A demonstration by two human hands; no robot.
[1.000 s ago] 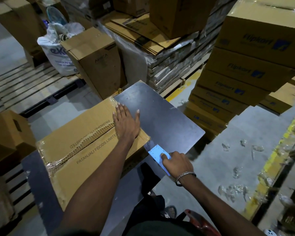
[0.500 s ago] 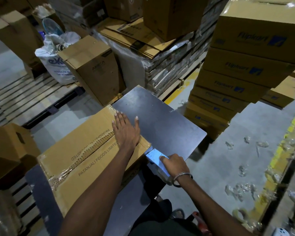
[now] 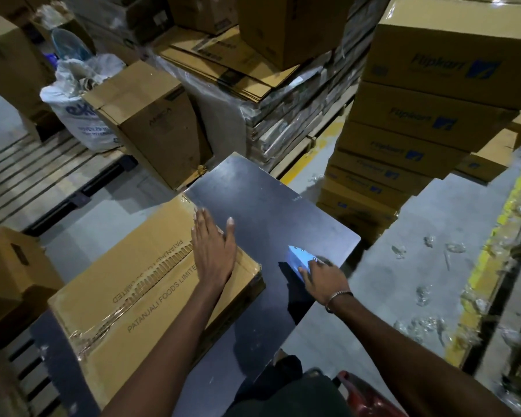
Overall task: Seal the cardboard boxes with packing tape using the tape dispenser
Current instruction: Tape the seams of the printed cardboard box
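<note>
head view: one camera, looking down over both arms
cardboard box (image 3: pixel 127 284): lies flat on the dark table (image 3: pixel 262 206), left half; flaps closed, contents not visible; "PATANJALI FOODS LIMITED" printed along the centre seam
seam: torn corrugated strip runs down the middle; clear tape (image 3: pixel 94 329) wrinkled over the near end
left hand (image 3: pixel 212 251): flat on the box top at its far right corner, fingers straight and together, thumb spread over the edge; pressing, not gripping
tape dispenser (image 3: pixel 300 258): light blue, on the table just right of the box, not touching it
right hand (image 3: pixel 324 276): fingers curled over the dispenser's near end, holding it; bracelet (image 3: pixel 337 296) on the wrist
brown carton (image 3: pixel 157 121): upright past the table, top closed
white sack (image 3: pixel 76 109): behind the carton, open mouth stuffed with crumpled plastic
Flipkart boxes (image 3: pixel 427 115): stacked right, all closed
flattened cardboard (image 3: pixel 232 64): piled on a wrapped pallet, one closed box on top
floor right: scraps of clear tape (image 3: pixel 427 293)
</note>
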